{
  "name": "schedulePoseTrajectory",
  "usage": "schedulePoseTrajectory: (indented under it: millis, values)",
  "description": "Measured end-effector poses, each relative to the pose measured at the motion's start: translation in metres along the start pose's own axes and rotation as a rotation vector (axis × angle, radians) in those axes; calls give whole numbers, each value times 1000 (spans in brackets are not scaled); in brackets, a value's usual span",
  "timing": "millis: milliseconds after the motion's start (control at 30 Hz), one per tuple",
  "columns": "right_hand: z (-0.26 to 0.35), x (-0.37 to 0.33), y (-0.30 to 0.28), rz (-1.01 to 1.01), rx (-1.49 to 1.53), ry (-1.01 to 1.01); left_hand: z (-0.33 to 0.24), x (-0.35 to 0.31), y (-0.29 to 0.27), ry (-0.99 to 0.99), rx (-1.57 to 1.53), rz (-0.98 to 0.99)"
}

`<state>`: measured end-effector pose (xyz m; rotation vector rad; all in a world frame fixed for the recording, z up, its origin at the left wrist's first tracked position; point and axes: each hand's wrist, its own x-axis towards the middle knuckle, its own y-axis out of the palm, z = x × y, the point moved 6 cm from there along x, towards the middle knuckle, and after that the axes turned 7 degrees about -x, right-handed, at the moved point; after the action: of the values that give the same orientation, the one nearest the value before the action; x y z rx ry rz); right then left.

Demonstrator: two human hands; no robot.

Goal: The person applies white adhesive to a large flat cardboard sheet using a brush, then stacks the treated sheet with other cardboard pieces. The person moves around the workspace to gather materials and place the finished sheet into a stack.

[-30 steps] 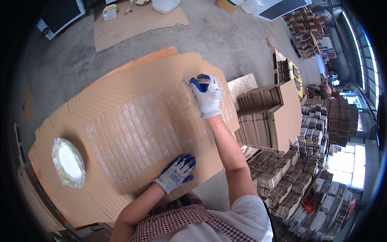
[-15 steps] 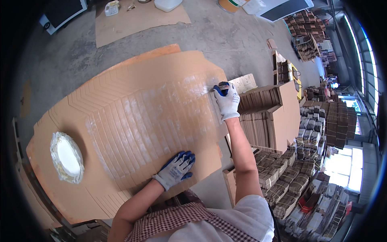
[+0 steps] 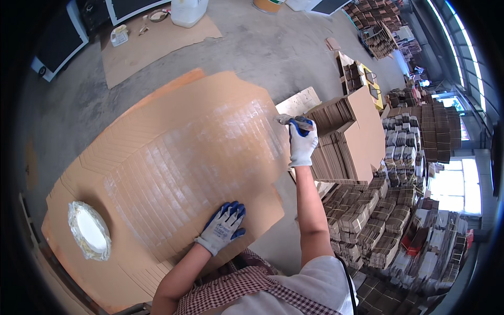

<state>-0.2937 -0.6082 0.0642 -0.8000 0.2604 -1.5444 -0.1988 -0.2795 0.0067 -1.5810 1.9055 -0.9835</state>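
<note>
Fanned cardboard sheets [image 3: 157, 173] lie overlapped in front of me, with whitish wet-looking streaks across their exposed strips. My left hand [image 3: 222, 227], in a white glove with blue fingertips, rests flat on the near edge of the sheets, fingers stretched out. At the right end of the stack, my gloved right hand [image 3: 303, 144] is closed around a brush [image 3: 285, 119], whose tip points left over the cardboard edge. Whether the bristles touch the cardboard, I cannot tell. A plastic-lined bowl [image 3: 73, 227] with white liquid in it sits on the left end of the sheets.
Beyond the right edge stand stacked folded cardboard pieces [image 3: 336, 149]; tied cardboard bundles [image 3: 362, 210] are piled farther right. A cardboard sheet [image 3: 157, 47] on the far floor carries a white jug [image 3: 188, 13] and a small tub [image 3: 119, 35]. Dark-panelled equipment [image 3: 60, 39] stands far left.
My right hand and the brush have moved slightly toward me and right, and the brush now shows more clearly. My left hand stays flat on the sheets. The whole view has shifted.
</note>
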Motion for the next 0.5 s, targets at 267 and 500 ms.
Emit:
schedulePoseTrajectory:
  millis: [267,500]
  values:
    - [-37,34,-3,-57,258,261,-34,59,-3,89,-9,42]
    - [-42,54,1,26,448,276,-52,169,48,236,-34,94]
